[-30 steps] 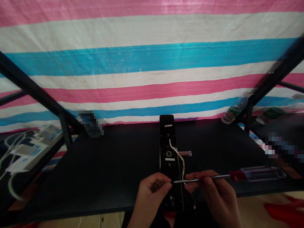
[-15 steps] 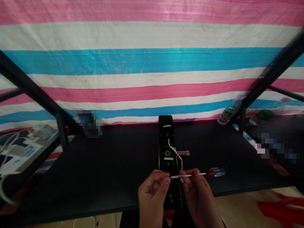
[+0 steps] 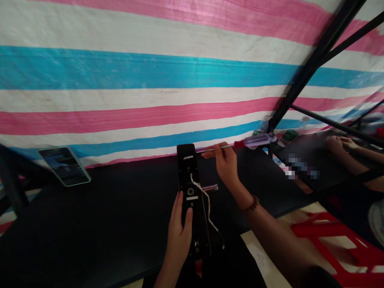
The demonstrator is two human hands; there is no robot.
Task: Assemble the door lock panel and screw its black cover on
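Note:
A long black panel (image 3: 198, 224), which looks like a door lock body, lies lengthwise on the black table. It has a round fitting in its middle, and a white cable (image 3: 207, 200) trails from it down past its right edge. A short shiny bar (image 3: 210, 187) sticks out on its right side. My left hand (image 3: 179, 228) rests on the panel's left edge with fingers stretched out. Above and right of the panel, my right hand (image 3: 226, 162) grips a screwdriver (image 3: 252, 140) by its metal shaft. The screwdriver's red and clear handle points right, slightly blurred.
A phone (image 3: 64, 166) leans at the table's back left. Striped sheeting (image 3: 150, 100) hangs behind. A black frame post (image 3: 303, 76) rises at right, near plastic bottles (image 3: 288, 137). Another person's hands (image 3: 340, 143) are at the neighbouring table. A red stool (image 3: 339, 244) stands lower right.
My right hand has carried the screwdriver up toward the panel's far end. My left hand has left the screwdriver tip and now lies on the panel. The view has turned right.

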